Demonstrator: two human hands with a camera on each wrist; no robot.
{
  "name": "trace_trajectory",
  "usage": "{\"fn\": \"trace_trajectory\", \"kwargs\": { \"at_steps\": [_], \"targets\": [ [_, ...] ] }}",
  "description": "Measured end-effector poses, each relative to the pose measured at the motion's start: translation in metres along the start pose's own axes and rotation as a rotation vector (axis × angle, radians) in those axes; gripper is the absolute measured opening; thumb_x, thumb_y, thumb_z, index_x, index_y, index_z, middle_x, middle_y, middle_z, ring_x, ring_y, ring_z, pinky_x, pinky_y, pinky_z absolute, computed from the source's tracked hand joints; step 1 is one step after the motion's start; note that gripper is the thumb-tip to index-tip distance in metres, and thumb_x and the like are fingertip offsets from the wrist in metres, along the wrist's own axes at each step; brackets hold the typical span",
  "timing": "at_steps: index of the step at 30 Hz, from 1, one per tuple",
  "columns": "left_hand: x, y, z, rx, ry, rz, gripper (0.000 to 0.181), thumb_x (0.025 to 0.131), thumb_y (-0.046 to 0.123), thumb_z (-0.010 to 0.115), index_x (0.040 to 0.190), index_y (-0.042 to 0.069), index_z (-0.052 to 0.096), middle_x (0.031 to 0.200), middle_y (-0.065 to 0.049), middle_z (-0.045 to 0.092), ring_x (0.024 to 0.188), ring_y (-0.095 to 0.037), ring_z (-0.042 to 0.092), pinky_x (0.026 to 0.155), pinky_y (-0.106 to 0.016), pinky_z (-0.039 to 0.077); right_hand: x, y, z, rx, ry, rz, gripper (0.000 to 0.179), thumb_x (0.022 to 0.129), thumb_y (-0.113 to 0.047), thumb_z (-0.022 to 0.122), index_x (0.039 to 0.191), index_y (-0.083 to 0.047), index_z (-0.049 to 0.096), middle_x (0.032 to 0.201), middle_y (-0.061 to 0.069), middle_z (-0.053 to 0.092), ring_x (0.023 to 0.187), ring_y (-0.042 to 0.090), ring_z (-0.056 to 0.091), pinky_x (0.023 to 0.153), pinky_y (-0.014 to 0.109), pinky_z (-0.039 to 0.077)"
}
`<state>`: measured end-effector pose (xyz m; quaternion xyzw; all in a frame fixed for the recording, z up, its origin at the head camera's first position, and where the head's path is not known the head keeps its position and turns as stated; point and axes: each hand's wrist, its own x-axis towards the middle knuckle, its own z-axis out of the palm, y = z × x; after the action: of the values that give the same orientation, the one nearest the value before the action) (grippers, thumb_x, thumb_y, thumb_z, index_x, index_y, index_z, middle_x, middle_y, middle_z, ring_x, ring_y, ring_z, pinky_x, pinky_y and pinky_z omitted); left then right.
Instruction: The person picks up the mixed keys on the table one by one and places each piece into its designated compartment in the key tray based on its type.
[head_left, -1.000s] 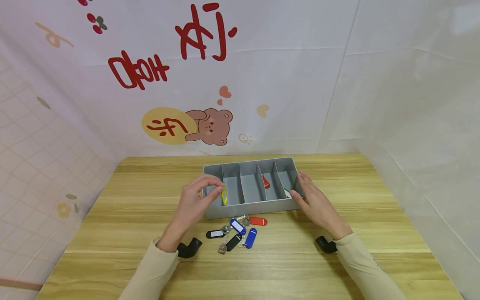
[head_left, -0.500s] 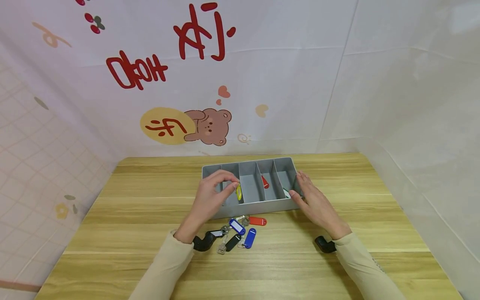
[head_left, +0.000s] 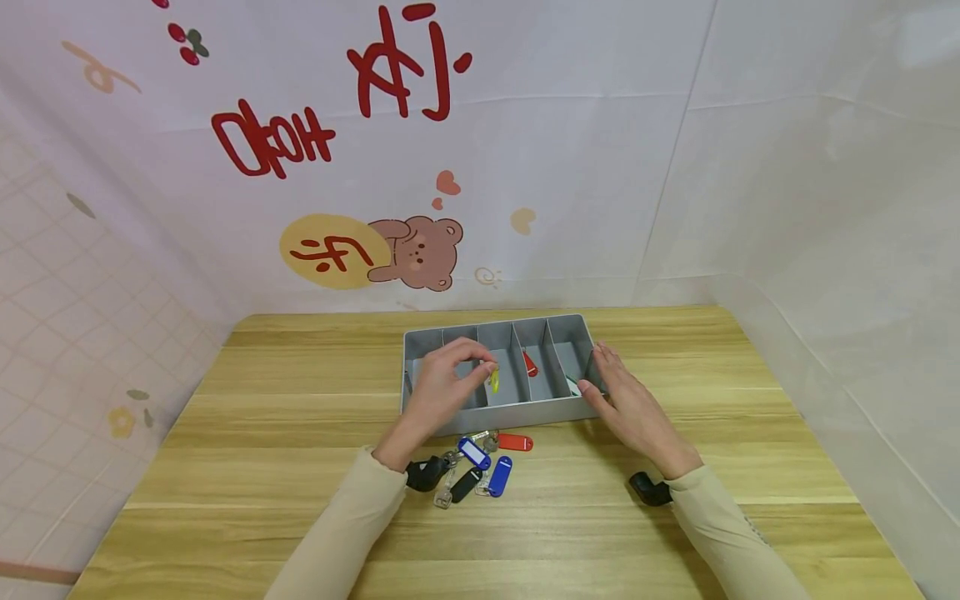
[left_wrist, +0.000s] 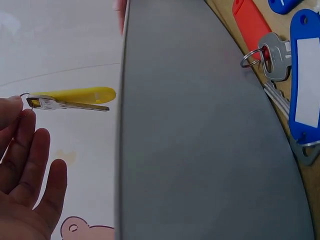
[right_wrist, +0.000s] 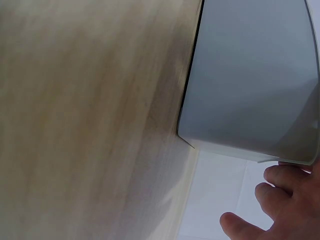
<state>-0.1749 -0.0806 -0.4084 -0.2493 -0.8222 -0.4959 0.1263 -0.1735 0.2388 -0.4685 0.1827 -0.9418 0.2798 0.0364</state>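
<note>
My left hand point(head_left: 448, 385) pinches the ring of a key with a yellow tag point(head_left: 494, 381) between thumb and fingertips, over the middle compartment of a grey divided box point(head_left: 525, 412). In the left wrist view the key point(left_wrist: 75, 105) hangs beside the yellow tag, and the other fingers are loosely spread. My right hand point(head_left: 637, 412) rests on the right end of the box, fingers extended along the end wall and thumb near the front corner. A red tag point(head_left: 530, 364) lies in the compartment second from right; a green-edged white tag point(head_left: 573, 387) lies in the rightmost.
Before the box on the wooden table point(head_left: 570, 517) lies a heap of keys with a red tag point(head_left: 515, 442), a blue tag point(head_left: 474, 452), another blue tag point(head_left: 500, 476) and a black tag point(head_left: 467, 483). A printed cloth point(head_left: 600, 167) hangs behind the table.
My left hand has moved right with the yellow-tagged key, from the left compartments to the middle one. Its wrist now covers another black tag. My right hand stays at the box's end.
</note>
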Motion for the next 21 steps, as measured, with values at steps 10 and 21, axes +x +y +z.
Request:
{"fn": "trace_trajectory", "kwargs": {
  "at_steps": [10,21],
  "targets": [
    [0.008,-0.004,0.016,0.042,-0.046,-0.012,0.006,0.096,0.011,0.075,0.1,0.007,0.078,0.102,-0.002,0.073,0.096,-0.022,0.069,0.084,-0.048,0.055,0.0,-0.001,0.0,-0.001,0.007,-0.004,0.078,0.11,-0.047,0.047,0.161,0.007,0.021,0.169,0.024,0.018,0.155,0.043,0.018,0.122,0.06,0.021],
    [0.01,-0.011,0.023,0.128,-0.08,-0.058,0.007,0.097,0.013,0.074,0.1,0.009,0.079,0.101,-0.002,0.073,0.094,-0.022,0.069,0.079,-0.042,0.055,0.0,-0.001,-0.001,-0.007,0.015,-0.012,0.078,0.11,-0.046,0.047,0.16,0.007,0.022,0.168,0.026,0.02,0.155,0.044,0.019,0.122,0.059,0.022]
  ]
}}
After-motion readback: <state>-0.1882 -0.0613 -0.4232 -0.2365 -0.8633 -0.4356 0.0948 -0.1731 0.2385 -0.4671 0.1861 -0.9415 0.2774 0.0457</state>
